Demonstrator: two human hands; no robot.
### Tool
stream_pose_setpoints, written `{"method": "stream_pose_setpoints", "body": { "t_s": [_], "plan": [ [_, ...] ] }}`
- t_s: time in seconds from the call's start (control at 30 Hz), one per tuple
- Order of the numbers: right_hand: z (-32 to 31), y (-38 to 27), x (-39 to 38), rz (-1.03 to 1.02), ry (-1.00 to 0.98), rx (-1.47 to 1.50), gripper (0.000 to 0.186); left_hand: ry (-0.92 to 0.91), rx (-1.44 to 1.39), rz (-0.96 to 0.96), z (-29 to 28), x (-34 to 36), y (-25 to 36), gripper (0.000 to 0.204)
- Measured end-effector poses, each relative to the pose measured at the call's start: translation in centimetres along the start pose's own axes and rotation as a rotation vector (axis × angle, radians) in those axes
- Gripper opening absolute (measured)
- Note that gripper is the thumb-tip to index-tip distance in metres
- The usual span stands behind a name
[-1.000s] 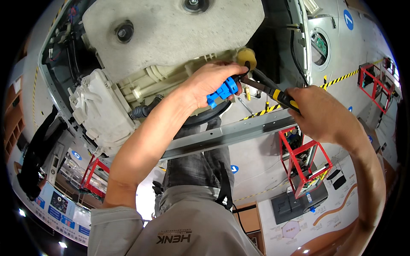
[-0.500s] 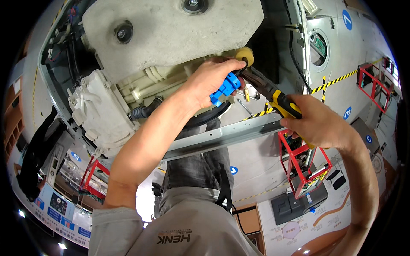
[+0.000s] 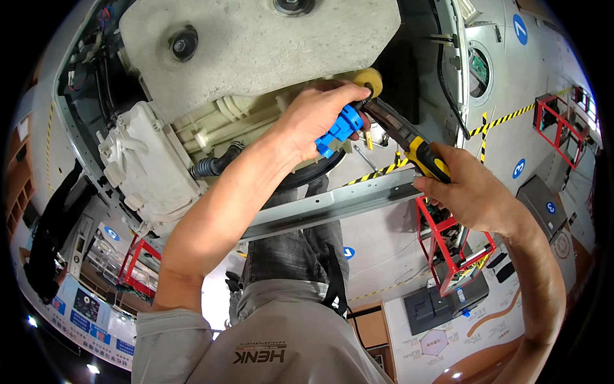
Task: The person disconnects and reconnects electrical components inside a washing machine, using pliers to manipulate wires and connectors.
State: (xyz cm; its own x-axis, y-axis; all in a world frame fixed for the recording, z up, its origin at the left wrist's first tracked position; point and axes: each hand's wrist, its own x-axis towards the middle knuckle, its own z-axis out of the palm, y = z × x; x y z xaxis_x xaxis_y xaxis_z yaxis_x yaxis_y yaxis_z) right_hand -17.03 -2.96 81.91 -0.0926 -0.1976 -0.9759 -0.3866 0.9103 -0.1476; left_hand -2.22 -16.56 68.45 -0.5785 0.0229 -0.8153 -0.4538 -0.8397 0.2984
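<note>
My left hand (image 3: 320,112) is closed round a blue plastic part (image 3: 339,131) with a short black piece at its upper end, just below a round yellow-tan piece (image 3: 369,78) on the appliance. My right hand (image 3: 457,189) grips pliers (image 3: 422,155) with yellow-and-black handles, whose long metal jaws reach up beside my left fingers toward the black piece; what exactly they touch is unclear. Behind are a concrete weight (image 3: 249,41) with bolts, cream plastic tubes, a white plastic housing (image 3: 144,166) and a dark corrugated hose (image 3: 214,165), inside the metal cabinet frame (image 3: 316,211).
The cabinet's side panel (image 3: 448,73) stands to the right, with dark cables. Red metal stands (image 3: 451,249) are on the floor below and right. Yellow-black striped tape (image 3: 511,112) marks the floor. Dark clothed legs (image 3: 57,217), apparently another person's, are at the far left.
My right hand has moved slightly down and left, tilting the pliers a little steeper. My left hand and the blue part have shifted slightly upward.
</note>
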Motion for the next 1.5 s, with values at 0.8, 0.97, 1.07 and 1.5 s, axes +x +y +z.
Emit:
{"method": "stream_pose_setpoints", "body": {
  "t_s": [0.8, 0.97, 1.07, 1.5],
  "plan": [
    [-0.6, 0.7, 0.2, -0.254, 0.255, -0.556, 0.018, -0.106, 0.117, 0.035, -0.7, 1.3, -0.9, 0.018],
    [-0.2, 0.3, 0.0, -0.255, 0.266, -0.655, 0.021, -0.082, 0.098, 0.011, -0.6, 1.1, -0.6, 0.018],
    [-1.9, 0.0, 0.7, -0.109, 0.004, -0.32, 0.022, -0.081, 0.066, 0.015, -0.5, 1.1, -0.9, 0.019],
    [-2.3, -0.4, 0.7, -0.05, -0.03, -0.23, 0.033, 0.016, 0.032, 0.039, -0.3, 0.7, -0.8, 0.027]
  ]
}}
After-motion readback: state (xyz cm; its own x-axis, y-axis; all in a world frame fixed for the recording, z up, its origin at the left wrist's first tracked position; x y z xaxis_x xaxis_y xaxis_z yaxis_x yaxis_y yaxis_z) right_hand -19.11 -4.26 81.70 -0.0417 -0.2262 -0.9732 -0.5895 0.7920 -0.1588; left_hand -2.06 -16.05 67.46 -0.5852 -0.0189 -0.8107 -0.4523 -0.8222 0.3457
